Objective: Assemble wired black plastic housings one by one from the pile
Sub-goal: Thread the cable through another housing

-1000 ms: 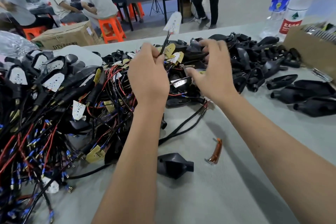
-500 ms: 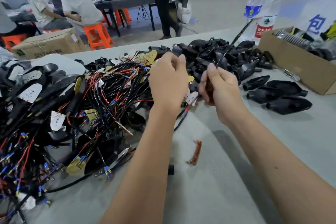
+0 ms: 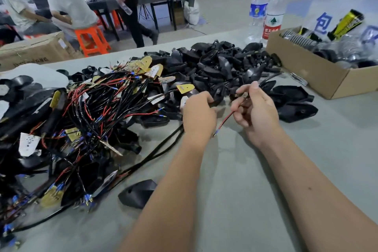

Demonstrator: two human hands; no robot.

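Observation:
A big tangle of wired black housings (image 3: 86,120) with red and black leads and small circuit boards covers the table's left half. Behind my hands lies a heap of bare black plastic shells (image 3: 221,63). My left hand (image 3: 198,116) grips a black housing at the pile's right edge, mostly hidden under its fingers. My right hand (image 3: 255,110) pinches a thin red and black wire (image 3: 224,121) whose blue-tipped end hangs down between the hands; a black cable runs up and right from its fingertips.
A lone black shell (image 3: 139,193) lies near my left forearm. Finished black housings (image 3: 294,102) lie to the right. An open cardboard box (image 3: 319,75) of parts stands at the far right, two water bottles (image 3: 268,10) behind it. People sit and walk beyond the table.
Both hands moved right and lower toward the near edge of the shell heap. The right hand now holds the wire lower, with the cable no longer raised high.

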